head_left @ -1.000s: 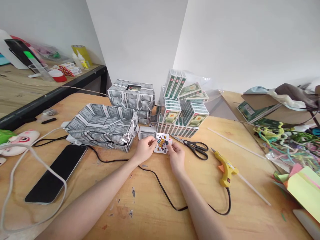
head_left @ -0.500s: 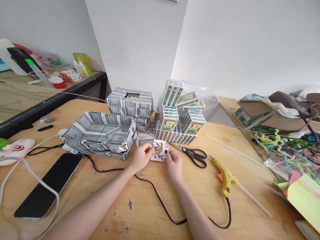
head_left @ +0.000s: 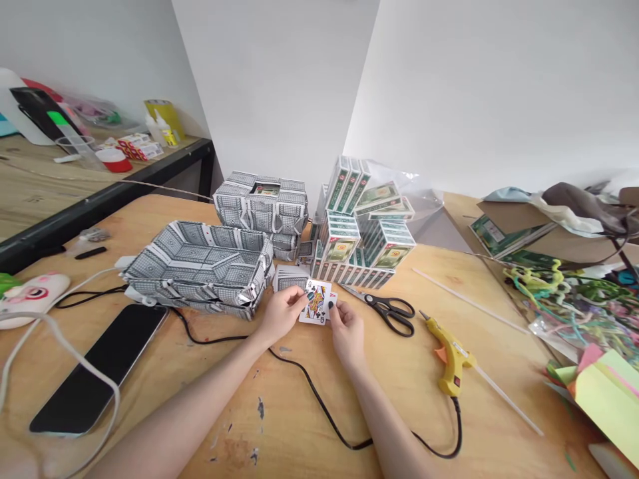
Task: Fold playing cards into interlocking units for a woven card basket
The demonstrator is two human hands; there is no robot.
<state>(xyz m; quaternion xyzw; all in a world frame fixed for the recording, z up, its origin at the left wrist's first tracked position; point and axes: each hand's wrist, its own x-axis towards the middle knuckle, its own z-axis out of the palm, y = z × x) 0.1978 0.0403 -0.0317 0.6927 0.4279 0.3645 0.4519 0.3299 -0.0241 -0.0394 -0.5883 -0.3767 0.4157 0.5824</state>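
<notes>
My left hand (head_left: 282,311) and my right hand (head_left: 346,328) both pinch a queen playing card (head_left: 316,303) just above the wooden table (head_left: 309,412). A second card with a red edge peeks out behind the queen, near my right fingers. A small pile of face-down cards (head_left: 291,279) lies just behind my left hand. To the left stands an open tray folded from playing cards (head_left: 197,266), with a second card-built box (head_left: 260,199) behind it.
Stacked green card packs (head_left: 362,233) stand behind the hands. Scissors (head_left: 388,309) and a yellow glue gun (head_left: 452,349) lie to the right, its black cord (head_left: 319,406) crossing under my arms. A dark phone (head_left: 100,369) lies left. Craft clutter (head_left: 574,299) fills the right edge.
Both hands keep hold of the queen card and have tilted it slightly. The view has shifted a little; nothing else on the table has moved.
</notes>
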